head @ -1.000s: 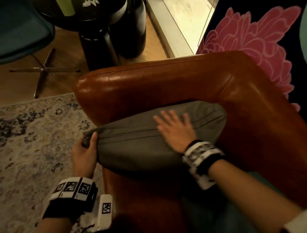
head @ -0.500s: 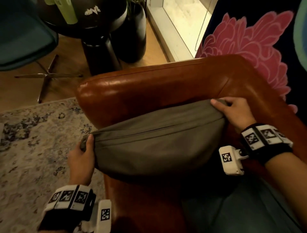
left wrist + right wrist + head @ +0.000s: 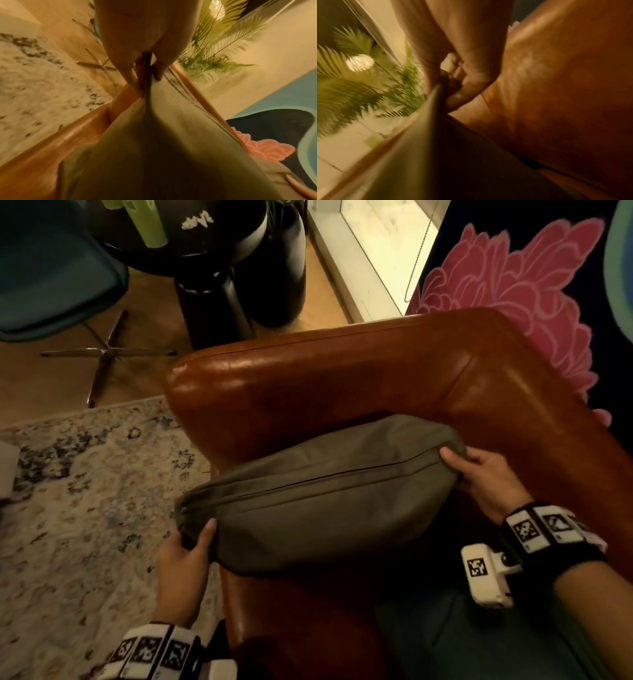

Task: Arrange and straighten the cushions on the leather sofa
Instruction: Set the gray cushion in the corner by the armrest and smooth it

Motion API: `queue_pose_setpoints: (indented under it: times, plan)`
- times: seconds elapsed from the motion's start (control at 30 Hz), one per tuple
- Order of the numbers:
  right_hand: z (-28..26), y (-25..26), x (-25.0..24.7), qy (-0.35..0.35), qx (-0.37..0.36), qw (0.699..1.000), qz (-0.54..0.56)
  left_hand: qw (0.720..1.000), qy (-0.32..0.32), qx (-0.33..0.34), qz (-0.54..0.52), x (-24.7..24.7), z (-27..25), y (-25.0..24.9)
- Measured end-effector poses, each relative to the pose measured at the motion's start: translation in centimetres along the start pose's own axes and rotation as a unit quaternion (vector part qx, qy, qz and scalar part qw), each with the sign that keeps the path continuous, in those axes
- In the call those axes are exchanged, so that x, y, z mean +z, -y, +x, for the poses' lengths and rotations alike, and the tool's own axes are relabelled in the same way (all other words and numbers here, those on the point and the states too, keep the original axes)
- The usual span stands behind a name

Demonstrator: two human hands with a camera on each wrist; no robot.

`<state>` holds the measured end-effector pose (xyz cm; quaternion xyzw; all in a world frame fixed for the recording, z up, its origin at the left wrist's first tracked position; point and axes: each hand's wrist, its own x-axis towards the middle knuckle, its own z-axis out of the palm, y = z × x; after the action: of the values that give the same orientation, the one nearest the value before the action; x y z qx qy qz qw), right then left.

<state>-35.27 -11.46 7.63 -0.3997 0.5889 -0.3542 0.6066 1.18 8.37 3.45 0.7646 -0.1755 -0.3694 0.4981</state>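
A grey cushion (image 3: 318, 498) lies in the corner of the brown leather sofa (image 3: 342, 371), against the armrest. My left hand (image 3: 191, 549) grips its near-left corner, thumb on top. My right hand (image 3: 479, 474) grips its far-right corner beside the sofa back. In the left wrist view my left hand (image 3: 145, 70) pinches the cushion (image 3: 163, 135) corner between thumb and fingers. The right wrist view is blurred and shows my right hand (image 3: 447, 81) curled round the cushion (image 3: 419, 135) edge, next to the sofa leather (image 3: 556, 94).
A patterned rug (image 3: 75, 508) covers the floor left of the sofa. A black round side table (image 3: 191, 237) and a dark planter (image 3: 281, 268) stand behind the armrest. A teal chair (image 3: 51, 268) with a metal star base stands at far left. A floral cushion (image 3: 513, 289) leans behind the sofa back.
My right hand left the cushion's top, where it lay flat, and took hold of its far-right corner. The left hand kept its grip. The cushion has shifted a little toward me.
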Motion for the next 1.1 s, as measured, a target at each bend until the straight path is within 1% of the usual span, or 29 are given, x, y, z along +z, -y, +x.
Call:
queue_pose_setpoints:
  times: [0.07, 0.1, 0.17, 0.2, 0.23, 0.27, 0.3, 0.33, 0.37, 0.4, 0.43, 0.47, 0.5, 0.53, 0.57, 0.6, 0.63, 0.67, 0.7, 0.77, 0.8, 0.83, 0.87, 0.9, 0.97, 1.0, 1.03, 1.07, 1.1]
  plan:
    - [0.4, 1.9, 0.0, -0.048, -0.058, 0.995, -0.069, 0.998, -0.010, 0.053, 0.026, -0.3, 0.3, -1.5]
    - [0.9, 2.8, -0.1, -0.075, -0.071, 0.991, -0.083, 0.997, -0.017, 0.074, 0.026, -0.2, 0.7, -2.4]
    - [2.8, 3.8, 0.2, -0.117, -0.077, 0.988, -0.063, 0.996, -0.015, 0.085, 0.006, 0.4, 2.4, -3.8]
    - [3.9, 3.7, 0.7, -0.131, -0.073, 0.987, -0.064, 0.998, -0.017, 0.066, -0.005, 0.9, 3.6, -3.8]
    - [4.7, 3.4, 1.4, -0.146, -0.058, 0.985, -0.066, 0.999, -0.018, 0.032, -0.025, 1.7, 4.5, -3.9]
    - [5.2, 2.8, 2.0, -0.145, -0.035, 0.988, -0.042, 0.998, -0.014, -0.010, -0.053, 2.5, 5.1, -3.8]
    - [5.5, 1.9, 2.6, -0.129, -0.014, 0.992, -0.001, 0.996, -0.007, -0.046, -0.078, 3.1, 5.3, -3.9]
    - [5.3, 1.1, 3.3, -0.110, 0.002, 0.993, 0.042, 0.994, -0.003, -0.063, -0.091, 3.7, 4.9, -4.1]
    - [4.8, 0.4, 3.8, -0.097, 0.004, 0.993, 0.060, 0.995, 0.001, -0.051, -0.084, 4.3, 4.0, -4.6]
    - [3.8, -0.1, 4.1, -0.097, -0.003, 0.995, 0.028, 0.999, -0.004, -0.015, -0.050, 4.7, 2.7, -4.7]
    - [2.4, -0.6, 4.3, -0.106, -0.017, 0.993, -0.053, 0.999, -0.017, 0.042, 0.020, 5.1, 1.2, -4.5]
    - [0.8, -1.3, 4.4, -0.117, -0.039, 0.980, -0.154, 0.986, -0.036, 0.118, 0.109, 5.6, -0.4, -4.1]
    - [-1.1, -2.2, 4.7, -0.119, -0.081, 0.959, -0.244, 0.960, -0.046, 0.200, 0.189, 6.1, -1.9, -3.4]
    - [-3.2, -3.2, 5.5, -0.099, -0.142, 0.932, -0.319, 0.931, -0.035, 0.259, 0.255, 6.9, -3.2, -2.6]
    - [-5.1, -4.2, 6.7, -0.060, -0.216, 0.896, -0.382, 0.907, -0.006, 0.291, 0.306, 7.8, -4.2, -1.8]
    - [-6.8, -5.0, 8.1, -0.012, -0.273, 0.858, -0.435, 0.885, 0.042, 0.311, 0.343, 8.8, -5.0, -1.0]
    - [-7.5, -6.3, 9.1, 0.030, -0.315, 0.814, -0.487, 0.860, 0.090, 0.336, 0.373, 10.1, -5.8, -0.3]
    - [-7.8, -7.7, 9.9, 0.069, -0.337, 0.771, -0.535, 0.834, 0.125, 0.361, 0.398, 11.4, -6.3, 0.2]
    - [-7.5, -8.5, 10.4, 0.101, -0.329, 0.756, -0.557, 0.811, 0.149, 0.378, 0.422, 12.5, -6.4, 0.6]
    - [-5.7, -8.6, 10.5, 0.130, -0.295, 0.755, -0.571, 0.773, 0.159, 0.384, 0.479, 13.1, -4.3, 1.4]
    - [-4.4, -8.3, 10.0, 0.121, -0.296, 0.746, -0.585, 0.758, 0.154, 0.376, 0.510, 12.7, -2.6, 1.7]
    - [-3.0, -7.7, 9.1, 0.101, -0.295, 0.727, -0.612, 0.747, 0.147, 0.361, 0.538, 12.0, -0.6, 1.8]
    - [-1.3, -6.9, 7.8, 0.082, -0.278, 0.706, -0.646, 0.743, 0.137, 0.339, 0.560, 10.9, 1.4, 1.8]
    - [0.6, -5.8, 6.1, 0.062, -0.237, 0.698, -0.673, 0.746, 0.121, 0.319, 0.573, 9.8, 3.2, 1.6]
    - [3.9, -3.5, 2.9, 0.022, -0.102, 0.714, -0.693, 0.748, 0.115, 0.274, 0.593, 8.0, 6.0, 0.7]
    - [5.0, -2.5, 1.8, 0.017, -0.043, 0.720, -0.693, 0.746, 0.118, 0.262, 0.601, 7.5, 6.7, 0.4]
    - [5.8, -1.7, 1.3, 0.013, -0.015, 0.725, -0.688, 0.746, 0.112, 0.261, 0.602, 7.3, 6.8, 0.2]
    - [5.9, -1.4, 1.3, 0.012, -0.012, 0.730, -0.684, 0.754, 0.102, 0.253, 0.598, 7.3, 6.6, -0.1]
    - [5.5, -1.4, 1.9, 0.003, -0.028, 0.739, -0.673, 0.773, 0.082, 0.239, 0.582, 7.5, 6.0, -0.3]
